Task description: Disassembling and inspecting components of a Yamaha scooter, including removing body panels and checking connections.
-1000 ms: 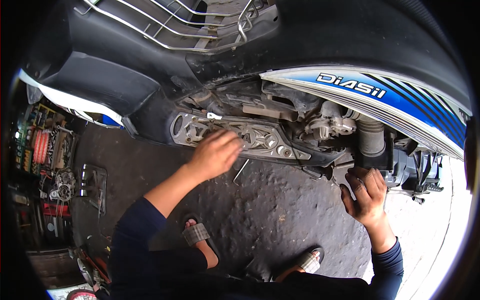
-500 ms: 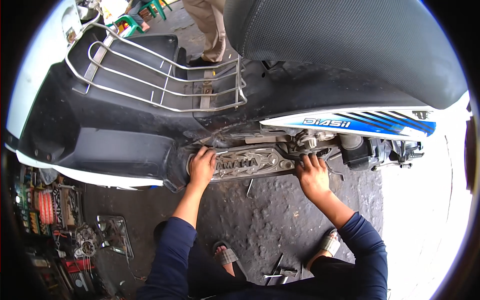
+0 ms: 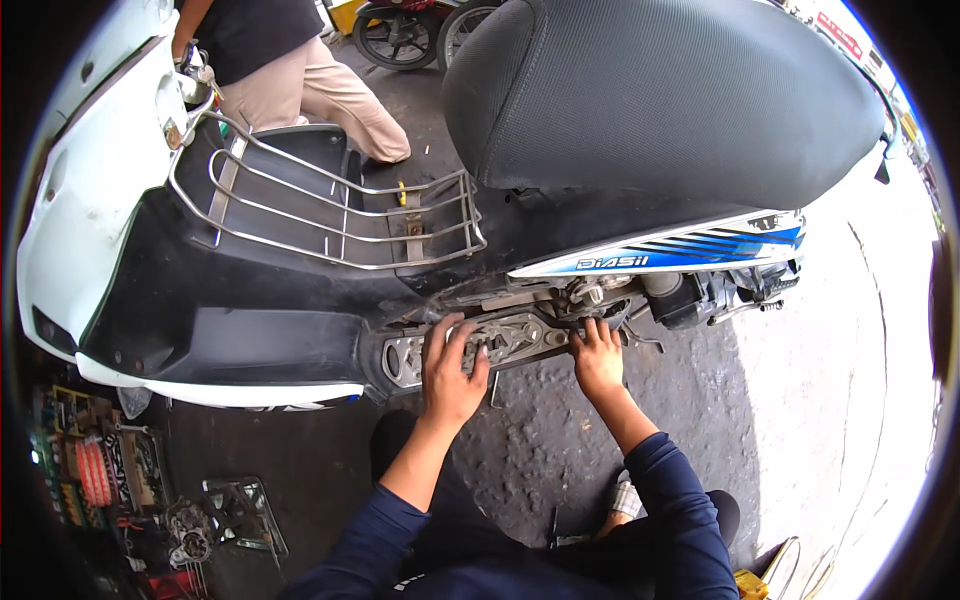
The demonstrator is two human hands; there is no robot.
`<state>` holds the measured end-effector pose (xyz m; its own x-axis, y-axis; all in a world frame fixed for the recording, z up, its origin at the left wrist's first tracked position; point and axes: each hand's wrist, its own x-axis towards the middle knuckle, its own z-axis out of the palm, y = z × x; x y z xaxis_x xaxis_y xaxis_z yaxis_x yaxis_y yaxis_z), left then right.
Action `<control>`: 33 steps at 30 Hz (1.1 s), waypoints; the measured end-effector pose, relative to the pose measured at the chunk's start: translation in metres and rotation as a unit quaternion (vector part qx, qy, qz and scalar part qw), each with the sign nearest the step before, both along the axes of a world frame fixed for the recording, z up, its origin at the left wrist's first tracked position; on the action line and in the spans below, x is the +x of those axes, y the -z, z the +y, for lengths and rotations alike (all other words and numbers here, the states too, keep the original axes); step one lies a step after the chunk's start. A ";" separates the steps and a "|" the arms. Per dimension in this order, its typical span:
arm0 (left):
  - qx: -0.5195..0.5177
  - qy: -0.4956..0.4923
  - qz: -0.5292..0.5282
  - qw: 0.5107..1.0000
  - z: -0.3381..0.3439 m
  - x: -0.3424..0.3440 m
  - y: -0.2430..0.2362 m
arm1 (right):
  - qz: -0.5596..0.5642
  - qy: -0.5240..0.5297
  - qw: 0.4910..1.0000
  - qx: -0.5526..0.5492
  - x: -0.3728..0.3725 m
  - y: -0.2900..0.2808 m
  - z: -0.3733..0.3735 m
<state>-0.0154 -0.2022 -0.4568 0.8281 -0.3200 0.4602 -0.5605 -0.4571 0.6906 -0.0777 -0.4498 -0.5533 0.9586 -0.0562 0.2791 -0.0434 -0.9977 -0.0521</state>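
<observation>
A scooter stands side-on before me, with a long grey engine side cover (image 3: 530, 343) low along its near side, raised patterning on its face. My left hand (image 3: 455, 375) lies over the middle of this cover, fingers bent and spread apart, with nothing visible in them. At the cover's rear end, my right hand (image 3: 598, 360) has its fingers pressed together and hooked over the edge, their tips partly hidden. Just behind that hand sit metal engine parts (image 3: 597, 291). A thin metal stand (image 3: 496, 390) juts out below the cover.
Above are the black seat (image 3: 660, 100) and a wire rack (image 3: 340, 215). Across the scooter, a person (image 3: 300, 80) stands near another motorbike (image 3: 395, 38). At lower left are shelved tools and supplies (image 3: 95, 470), a metal engine part (image 3: 190, 530) and a metal frame (image 3: 255, 515).
My left hand has shifted right along the cover and its fingers have spread; a thin silver tool near it is no longer visible. My view has shifted, and the other person now shows more fully.
</observation>
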 end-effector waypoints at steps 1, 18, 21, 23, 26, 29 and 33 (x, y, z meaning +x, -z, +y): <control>0.034 -0.064 -0.039 0.997 -0.009 0.009 -0.018 | 0.003 -0.006 1.000 -0.002 -0.002 -0.005 0.002; 0.315 0.013 -0.036 0.948 -0.082 0.097 -0.156 | -0.499 0.020 0.866 0.008 0.055 -0.358 -0.254; 0.269 -0.064 -0.085 0.957 -0.092 0.079 -0.135 | -0.514 0.013 0.857 0.023 0.062 -0.356 -0.253; 0.168 -0.065 -0.072 0.981 -0.101 0.078 -0.129 | -0.515 0.009 0.857 0.009 0.062 -0.354 -0.252; 0.205 -0.041 -0.015 0.978 -0.095 0.089 -0.135 | -0.524 0.014 0.851 -0.004 0.065 -0.358 -0.252; 0.186 -0.011 -0.026 0.982 -0.089 0.094 -0.140 | -0.523 0.012 0.852 0.003 0.065 -0.356 -0.252; 0.223 -0.012 -0.065 0.973 -0.087 0.092 -0.151 | -0.526 0.016 0.851 -0.001 0.066 -0.352 -0.251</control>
<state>0.0770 -0.2887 -0.3062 0.7810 -0.4938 0.3824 -0.6164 -0.7079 0.3448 -0.0115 -0.7007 -0.2010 0.1771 -0.0772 0.9812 -0.0013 -0.9969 -0.0782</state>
